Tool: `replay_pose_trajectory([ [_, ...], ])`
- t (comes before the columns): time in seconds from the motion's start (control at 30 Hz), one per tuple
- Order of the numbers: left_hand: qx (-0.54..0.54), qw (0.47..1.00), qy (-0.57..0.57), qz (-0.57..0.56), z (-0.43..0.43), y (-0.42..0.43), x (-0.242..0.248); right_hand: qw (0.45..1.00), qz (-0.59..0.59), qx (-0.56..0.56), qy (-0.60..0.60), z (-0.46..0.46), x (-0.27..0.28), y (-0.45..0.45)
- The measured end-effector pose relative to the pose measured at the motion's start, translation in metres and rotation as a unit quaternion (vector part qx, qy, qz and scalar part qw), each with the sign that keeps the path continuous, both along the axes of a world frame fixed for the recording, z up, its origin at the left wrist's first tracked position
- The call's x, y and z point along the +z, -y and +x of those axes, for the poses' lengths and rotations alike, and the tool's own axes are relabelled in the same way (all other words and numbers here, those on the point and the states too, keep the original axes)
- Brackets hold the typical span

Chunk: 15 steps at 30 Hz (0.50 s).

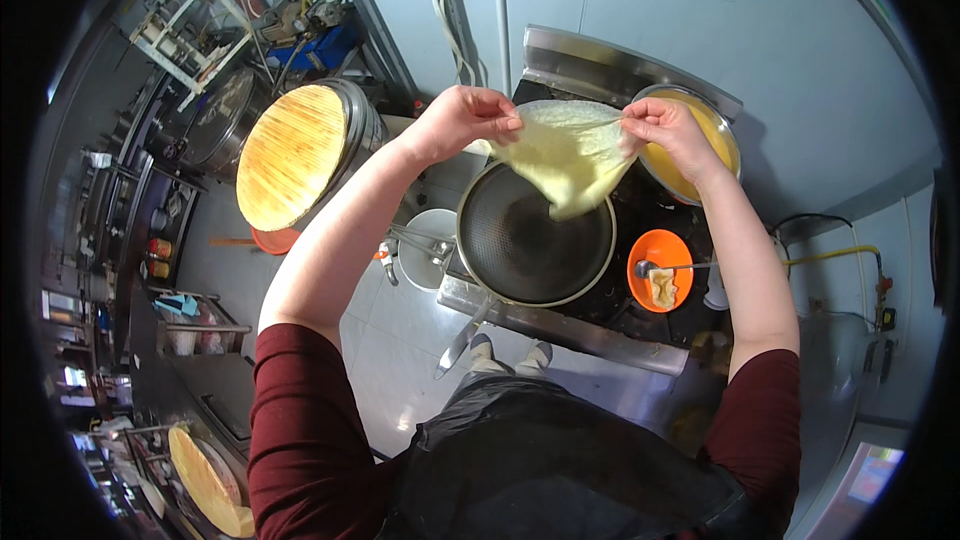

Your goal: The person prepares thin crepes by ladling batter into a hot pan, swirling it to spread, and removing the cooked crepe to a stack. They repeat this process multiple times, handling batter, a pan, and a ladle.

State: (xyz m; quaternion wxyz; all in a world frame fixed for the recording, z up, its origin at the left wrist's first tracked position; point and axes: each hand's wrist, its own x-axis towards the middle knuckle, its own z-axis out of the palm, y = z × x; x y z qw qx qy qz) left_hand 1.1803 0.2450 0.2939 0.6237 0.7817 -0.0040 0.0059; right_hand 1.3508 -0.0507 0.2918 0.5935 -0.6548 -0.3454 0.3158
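Observation:
A thin, pale yellow egg crepe (pixel 566 150) hangs between my two hands, its lower edge drooping over the far part of a dark frying pan (pixel 534 240). My left hand (pixel 472 120) pinches its left upper edge and my right hand (pixel 664 131) pinches the right one. The pan sits on the stove, and its textured bottom shows. Just beyond my right hand stands a metal bowl of yellow liquid (pixel 686 157), partly hidden by that hand and forearm. Nearer me, an orange bowl (pixel 643 259) holds a metal spoon (pixel 646 268) and a crumpled pale piece (pixel 663 287).
A round slatted wooden board (pixel 291 157) lies on a large pot left of my left forearm. Between board and pan stands a white bucket (pixel 424 270) with a whisk. The pan's handle (pixel 465 339) juts towards me over the stove's front edge. A metal splash guard (pixel 630 67) rises behind.

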Motion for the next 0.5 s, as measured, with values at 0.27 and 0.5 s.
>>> replay_pose_trajectory([
  [0.27, 0.039, 0.906, 0.231, 0.351, -0.089, 0.002, -0.116, 0.937, -0.02, -0.142, 0.319, -0.145, -0.111, 0.026],
  [0.5, 0.028, 0.92, 0.124, 0.372, -0.131, 0.02, -0.254, 0.931, -0.136, -0.237, 0.244, -0.219, -0.251, 0.017],
])
